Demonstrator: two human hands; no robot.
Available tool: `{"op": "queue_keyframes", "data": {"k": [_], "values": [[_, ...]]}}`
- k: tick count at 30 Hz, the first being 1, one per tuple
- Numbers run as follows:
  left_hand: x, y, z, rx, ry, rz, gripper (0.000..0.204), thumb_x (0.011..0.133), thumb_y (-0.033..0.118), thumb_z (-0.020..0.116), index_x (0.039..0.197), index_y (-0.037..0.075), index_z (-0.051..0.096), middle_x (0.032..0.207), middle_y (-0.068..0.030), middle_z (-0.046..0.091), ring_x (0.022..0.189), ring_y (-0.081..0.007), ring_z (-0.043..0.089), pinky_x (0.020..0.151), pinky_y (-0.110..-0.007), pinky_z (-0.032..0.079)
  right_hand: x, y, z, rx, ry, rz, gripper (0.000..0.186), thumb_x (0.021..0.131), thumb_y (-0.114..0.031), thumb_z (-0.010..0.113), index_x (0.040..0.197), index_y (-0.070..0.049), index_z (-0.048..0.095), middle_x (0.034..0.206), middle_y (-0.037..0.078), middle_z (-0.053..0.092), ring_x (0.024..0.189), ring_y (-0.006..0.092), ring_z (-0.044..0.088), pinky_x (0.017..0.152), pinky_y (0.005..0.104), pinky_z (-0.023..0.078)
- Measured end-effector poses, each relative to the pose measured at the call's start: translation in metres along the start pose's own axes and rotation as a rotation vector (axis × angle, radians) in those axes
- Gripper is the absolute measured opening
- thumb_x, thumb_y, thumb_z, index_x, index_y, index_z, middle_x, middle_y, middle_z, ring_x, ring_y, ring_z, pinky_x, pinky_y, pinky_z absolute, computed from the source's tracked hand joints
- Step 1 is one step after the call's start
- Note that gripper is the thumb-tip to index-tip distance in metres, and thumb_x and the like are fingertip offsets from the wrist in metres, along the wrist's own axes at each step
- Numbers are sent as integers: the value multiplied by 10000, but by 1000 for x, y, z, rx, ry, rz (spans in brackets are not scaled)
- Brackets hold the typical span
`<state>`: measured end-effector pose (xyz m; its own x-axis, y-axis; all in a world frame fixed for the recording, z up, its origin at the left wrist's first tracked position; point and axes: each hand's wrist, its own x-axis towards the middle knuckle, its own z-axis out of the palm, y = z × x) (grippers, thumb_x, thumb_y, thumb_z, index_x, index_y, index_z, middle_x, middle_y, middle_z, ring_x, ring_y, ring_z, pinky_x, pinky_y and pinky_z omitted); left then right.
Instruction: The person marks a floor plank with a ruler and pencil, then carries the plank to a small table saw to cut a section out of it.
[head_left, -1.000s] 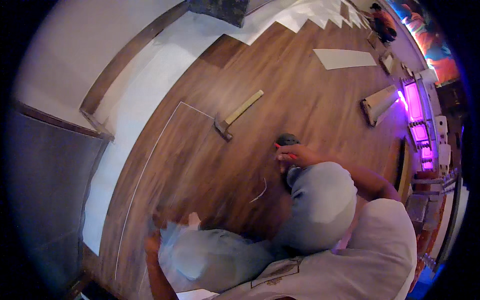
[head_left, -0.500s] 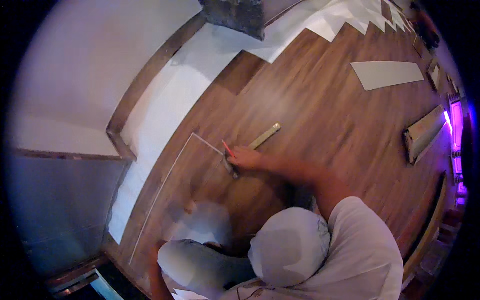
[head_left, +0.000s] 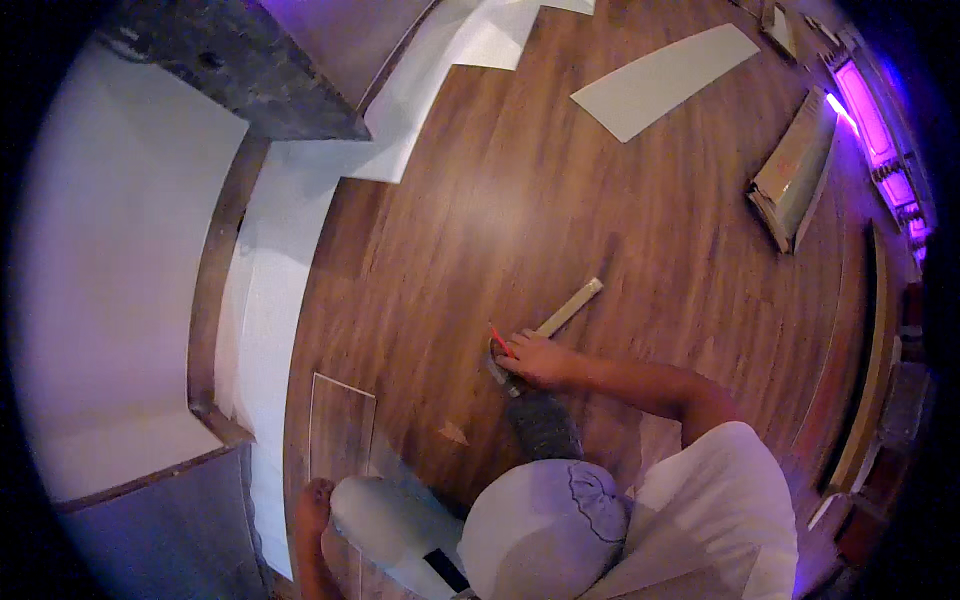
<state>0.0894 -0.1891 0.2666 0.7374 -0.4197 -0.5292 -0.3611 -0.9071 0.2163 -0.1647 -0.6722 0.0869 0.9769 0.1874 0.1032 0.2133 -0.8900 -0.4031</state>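
Near the middle of the wood-plank floor (head_left: 450,250), the fingers of the right hand (head_left: 540,360) are closed on a red pencil (head_left: 502,343). The same hand lies over the hammer (head_left: 570,307), next to its head; the handle points far right. The right forearm (head_left: 635,385) extends leftward from a bent elbow. At near left, the left hand (head_left: 313,503) is positioned just left of the left knee (head_left: 375,505), forearm rising from the near edge; its finger spacing cannot be determined. Far right are a pale panel (head_left: 665,80) and a cardboard carton (head_left: 790,170).
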Motion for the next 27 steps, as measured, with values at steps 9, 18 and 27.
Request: {"op": "queue_keyframes", "data": {"k": [9,18,27], "values": [[166,225,-9,-1,-210,245,485,917,398,591,1170,-16,613,1110,-198,658,1032,-315,637,906,-369,475,-63,97,-32,454,60,488,498,893,-237,527,1351,-72,418,944,144,627,862,320,604,741,434,495],[335,504,55,-154,-289,717,424,913,296,614,1212,-4,597,1135,-187,660,1066,-285,632,916,-359,483,-103,334,-97,-459,757,1003,383,867,-181,560,1208,-9,521,933,208,635,853,353,608,752,457,489],[453,734,115,-141,-58,952,456,858,189,654,1251,-13,542,1216,-224,586,1117,-358,574,966,-407,454,-92,352,-103,-140,659,1011,505,819,-118,571,1309,-26,491,1442,239,385,1328,390,374,1096,455,335]]}}
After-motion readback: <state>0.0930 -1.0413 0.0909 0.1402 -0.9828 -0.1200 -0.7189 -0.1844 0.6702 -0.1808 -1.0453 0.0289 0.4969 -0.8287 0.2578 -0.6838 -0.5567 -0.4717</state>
